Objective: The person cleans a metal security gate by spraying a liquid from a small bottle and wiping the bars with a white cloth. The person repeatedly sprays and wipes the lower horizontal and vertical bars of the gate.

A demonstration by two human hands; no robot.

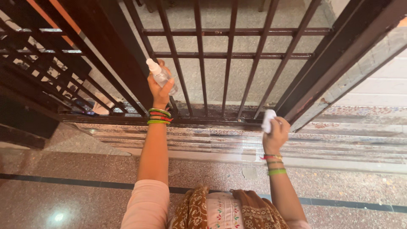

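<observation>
**Bottle up, cloth bunched, gate waiting**

Wrapped tight round a small clear spray bottle (159, 74), the left hand (161, 91) holds it raised, white nozzle toward the dark bars of the metal gate (231, 55). Over to the right and lower, the right hand (275, 133) is closed on a wadded white cloth (268, 120), just beside the gate's bottom rail (212, 121). No wet streaks show on the bars, so I'd judge the wiping barely begun. Nearer lies the speckled stone floor (76, 199).
</observation>
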